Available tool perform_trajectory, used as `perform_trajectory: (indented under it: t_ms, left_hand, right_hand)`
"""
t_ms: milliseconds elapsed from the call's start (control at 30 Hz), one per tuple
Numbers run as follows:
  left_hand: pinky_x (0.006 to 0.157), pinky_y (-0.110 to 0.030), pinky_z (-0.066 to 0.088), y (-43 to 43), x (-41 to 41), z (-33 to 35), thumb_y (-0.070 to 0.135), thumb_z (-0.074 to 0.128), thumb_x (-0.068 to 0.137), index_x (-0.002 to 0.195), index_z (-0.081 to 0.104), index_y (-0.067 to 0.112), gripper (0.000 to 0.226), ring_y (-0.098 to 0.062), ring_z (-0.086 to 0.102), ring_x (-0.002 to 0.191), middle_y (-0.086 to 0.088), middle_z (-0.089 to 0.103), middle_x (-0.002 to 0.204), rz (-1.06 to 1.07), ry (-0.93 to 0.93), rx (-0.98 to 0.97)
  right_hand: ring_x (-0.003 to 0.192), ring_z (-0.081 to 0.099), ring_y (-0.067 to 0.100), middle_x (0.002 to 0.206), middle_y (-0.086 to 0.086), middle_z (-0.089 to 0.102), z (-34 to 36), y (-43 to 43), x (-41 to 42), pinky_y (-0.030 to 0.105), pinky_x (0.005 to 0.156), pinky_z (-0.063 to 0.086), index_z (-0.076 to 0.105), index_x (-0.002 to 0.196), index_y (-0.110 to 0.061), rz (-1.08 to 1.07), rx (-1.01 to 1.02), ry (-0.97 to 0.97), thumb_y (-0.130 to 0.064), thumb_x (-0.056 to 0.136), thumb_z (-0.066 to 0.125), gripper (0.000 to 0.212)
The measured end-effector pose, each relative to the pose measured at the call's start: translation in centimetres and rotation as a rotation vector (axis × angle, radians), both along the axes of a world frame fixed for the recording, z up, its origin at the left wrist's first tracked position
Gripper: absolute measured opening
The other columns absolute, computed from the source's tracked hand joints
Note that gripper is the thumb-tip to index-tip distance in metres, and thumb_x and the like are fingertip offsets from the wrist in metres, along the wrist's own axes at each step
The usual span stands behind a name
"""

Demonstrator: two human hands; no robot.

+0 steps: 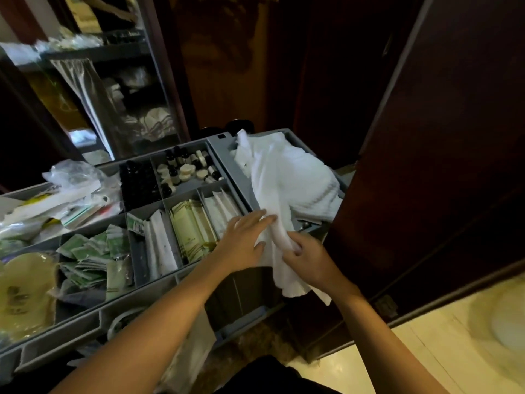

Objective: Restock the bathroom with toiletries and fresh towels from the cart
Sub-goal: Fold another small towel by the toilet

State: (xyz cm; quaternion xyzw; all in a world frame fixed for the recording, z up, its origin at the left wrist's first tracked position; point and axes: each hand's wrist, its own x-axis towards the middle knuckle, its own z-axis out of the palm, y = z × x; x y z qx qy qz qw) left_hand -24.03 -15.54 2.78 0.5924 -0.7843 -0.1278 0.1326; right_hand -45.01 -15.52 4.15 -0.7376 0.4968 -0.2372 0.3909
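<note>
Two bare forearms [159, 322] reach out from the bottom of the view to the grey cart [221, 155]; the hands sit close together at its right end, both on a white towel [287, 177]; the left hand [244, 240] lies flat against the cloth with its fingers straight, while the right hand [309, 257] has its fingers curled round a bunched fold of it; the towel rises rumpled out of the cart's right-hand bin, crosses the front rim between the hands and hangs down past the cart's edge; more folded white cloth lies under it in the same bin; left of the bin the cart's tray is split into compartments, with small dark bottles [139, 180] at the back, beige packets [193, 228] just beside the left hand, green sachets [91, 248] further left and loose plastic bags [71, 194] piled at the far left; a dark wooden door [426, 137] stands to the right, above a pale floor [397, 351].
</note>
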Motion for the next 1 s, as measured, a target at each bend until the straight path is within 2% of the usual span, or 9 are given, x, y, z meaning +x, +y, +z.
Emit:
perform_trajectory:
  t_ms: [167,300,433,533,600,700,800,900,1000]
  left_hand:
    - [0.125,-0.045,0.010,-0.9,-0.2,0.5,0.027,0.057,0.100,0.160,0.014,0.039,0.076,-0.022,0.012,0.155,-0.001,0.009,0.170,-0.094,0.007,0.050]
    - [0.125,-0.046,0.007,-0.5,-1.2,0.7,0.027,0.060,0.099,0.156,0.030,0.035,0.065,-0.024,0.009,0.154,-0.003,0.011,0.169,-0.202,-0.030,0.012]
    - [0.125,-0.047,0.011,0.0,-3.3,0.4,0.023,0.064,0.094,0.123,0.057,0.027,0.030,-0.021,0.015,0.154,0.000,0.031,0.163,-0.377,-0.010,-0.039]
    - [0.125,-0.041,0.015,1.2,-5.6,1.0,0.008,0.058,0.089,0.108,0.052,0.025,0.026,-0.020,0.039,0.142,-0.005,0.055,0.142,-0.469,0.085,-0.025]
    - [0.123,-0.042,0.023,2.0,-6.9,1.3,0.009,0.049,0.086,0.095,0.045,0.029,0.022,-0.024,0.054,0.114,-0.005,0.066,0.108,-0.490,0.134,-0.032]
    - [0.104,-0.042,0.040,3.4,-9.4,1.8,0.026,0.040,0.078,0.088,0.036,0.030,0.012,-0.025,0.052,0.095,0.006,0.050,0.082,-0.594,0.100,-0.051]
    - [0.073,-0.033,0.032,5.6,-12.2,2.4,0.021,0.055,0.082,0.088,0.033,0.029,0.024,-0.019,0.045,0.084,0.006,0.043,0.080,-0.682,0.001,-0.028]
    - [0.058,-0.033,0.030,7.4,-15.2,3.4,0.023,0.060,0.088,0.095,0.036,0.030,0.026,-0.022,0.053,0.074,0.005,0.050,0.082,-0.744,-0.001,0.061]
    - [0.063,-0.032,0.037,9.1,-18.4,4.2,0.029,0.065,0.089,0.113,0.044,0.025,0.033,-0.026,0.062,0.085,0.003,0.062,0.104,-0.799,-0.002,0.012]
  right_hand:
    - [0.086,0.052,0.002,0.103,-0.006,0.052,2.4,2.2,-1.5,0.007,0.070,0.040,0.070,0.117,-0.014,-0.042,-0.072,0.113,-0.013,0.092,0.062,0.026]
    - [0.084,0.048,0.005,0.095,-0.009,0.046,3.3,5.8,-2.9,0.015,0.065,0.035,0.066,0.097,-0.025,-0.095,-0.033,0.207,-0.011,0.093,0.056,0.017]
    - [0.083,0.054,0.010,0.094,-0.004,0.054,2.8,10.4,-4.9,0.029,0.071,0.047,0.068,0.094,-0.016,-0.221,-0.080,0.214,-0.014,0.085,0.053,0.018]
    - [0.072,0.056,0.009,0.081,-0.006,0.058,1.9,13.8,-6.1,0.036,0.065,0.050,0.063,0.097,-0.021,-0.407,-0.037,0.222,-0.015,0.090,0.053,0.013]
    - [0.070,0.056,0.011,0.079,-0.005,0.058,0.9,16.2,-6.7,0.039,0.064,0.049,0.058,0.099,-0.025,-0.478,-0.018,0.202,-0.018,0.093,0.053,0.011]
    - [0.070,0.055,0.012,0.081,-0.003,0.059,-0.3,19.3,-8.2,0.041,0.065,0.049,0.055,0.101,-0.026,-0.580,-0.015,0.184,-0.019,0.096,0.050,0.011]
    - [0.075,0.057,0.010,0.088,-0.005,0.061,-0.6,22.3,-10.3,0.039,0.068,0.053,0.055,0.104,-0.028,-0.690,-0.017,0.179,-0.024,0.096,0.047,0.012]
    - [0.088,0.059,0.010,0.107,-0.011,0.059,-0.6,25.1,-12.4,0.031,0.072,0.053,0.047,0.127,-0.038,-0.767,-0.014,0.168,-0.045,0.093,0.051,0.035]
    - [0.106,0.056,0.010,0.131,-0.014,0.049,-0.8,27.1,-14.4,0.031,0.085,0.053,0.031,0.149,-0.040,-0.811,-0.012,0.158,-0.053,0.086,0.066,0.073]
